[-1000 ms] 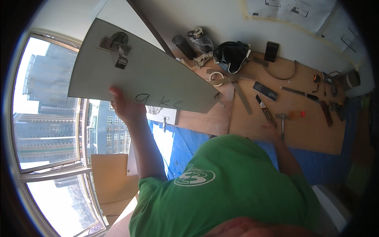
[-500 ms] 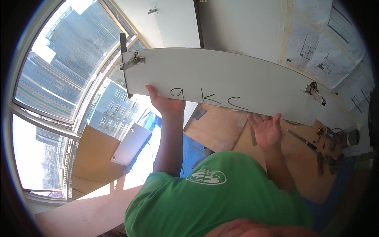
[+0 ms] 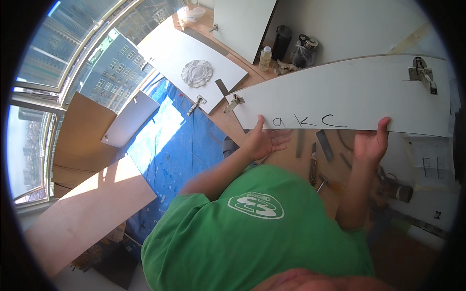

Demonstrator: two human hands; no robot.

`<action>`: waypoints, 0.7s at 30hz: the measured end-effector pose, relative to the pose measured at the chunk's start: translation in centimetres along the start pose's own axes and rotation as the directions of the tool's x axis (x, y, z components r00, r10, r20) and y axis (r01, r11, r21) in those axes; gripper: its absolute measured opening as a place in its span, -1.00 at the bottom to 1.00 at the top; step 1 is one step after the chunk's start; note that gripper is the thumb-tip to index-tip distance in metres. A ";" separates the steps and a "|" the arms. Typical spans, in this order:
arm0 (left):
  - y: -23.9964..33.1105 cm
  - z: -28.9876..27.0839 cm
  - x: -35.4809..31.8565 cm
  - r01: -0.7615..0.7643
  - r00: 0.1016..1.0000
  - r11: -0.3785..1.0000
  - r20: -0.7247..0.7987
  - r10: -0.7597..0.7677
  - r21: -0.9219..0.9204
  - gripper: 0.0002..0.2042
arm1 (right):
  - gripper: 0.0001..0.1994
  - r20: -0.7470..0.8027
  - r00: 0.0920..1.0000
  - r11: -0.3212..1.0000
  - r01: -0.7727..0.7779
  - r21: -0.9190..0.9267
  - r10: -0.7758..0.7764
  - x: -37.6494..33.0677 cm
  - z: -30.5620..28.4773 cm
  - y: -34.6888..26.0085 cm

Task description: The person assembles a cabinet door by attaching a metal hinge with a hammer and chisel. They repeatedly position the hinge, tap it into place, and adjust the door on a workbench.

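Observation:
A long white cabinet door panel (image 3: 340, 97) with metal hinges at both ends and black handwriting is held up before me. My right hand (image 3: 371, 145) grips its lower edge, thumb in front and fingers behind. Near the panel's lower left corner, my left hand (image 3: 267, 140) has its fingers spread beneath the edge and its thumb up against the front. The left hinge (image 3: 233, 103) and right hinge (image 3: 423, 76) have their arms swung out. A dark strip (image 3: 222, 87) sticks up at the panel's left end.
A white panel (image 3: 223, 68) with a crumpled white cloth (image 3: 197, 73) lies at the far left. Bottles (image 3: 265, 58) stand behind my panel. Several tools (image 3: 313, 165) lie on the brown worktop below it. Blue sheeting (image 3: 165, 160) covers the floor; boards (image 3: 92, 203) lean or lie near the windows.
The panel has shifted right in view as my view turned. My left hand has loosened its grip and its fingers are now spread; my right hand has closed on the lower edge.

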State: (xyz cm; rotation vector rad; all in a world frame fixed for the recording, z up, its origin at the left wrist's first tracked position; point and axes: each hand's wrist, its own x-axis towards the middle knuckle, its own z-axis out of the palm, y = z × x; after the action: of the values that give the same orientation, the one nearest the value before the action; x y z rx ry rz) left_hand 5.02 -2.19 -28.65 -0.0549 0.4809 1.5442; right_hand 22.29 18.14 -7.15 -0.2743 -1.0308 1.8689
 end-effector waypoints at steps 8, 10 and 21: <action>0.7 -4.4 -3.1 0.191 0.979 0.821 -0.164 -0.120 0.538 -0.47 | -0.69 0.214 0.976 0.974 0.004 -0.226 0.045 2.6 5.9 6.5; 3.3 -3.7 -5.9 0.169 0.984 0.821 -0.148 -0.104 0.545 -0.58 | -0.79 0.224 0.972 0.962 -0.013 -0.274 0.076 2.6 6.9 7.8; 18.9 4.0 -19.8 -0.418 0.453 -0.036 0.243 0.858 0.908 -0.62 | -0.79 0.289 0.930 0.942 -0.136 -0.308 0.229 0.8 10.4 12.5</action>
State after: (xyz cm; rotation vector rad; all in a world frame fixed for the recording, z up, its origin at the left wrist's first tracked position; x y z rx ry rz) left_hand -11.19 -18.64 -13.49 0.9338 1.9743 1.9860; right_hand 8.02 10.73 -9.92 -0.2445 -1.5502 1.9732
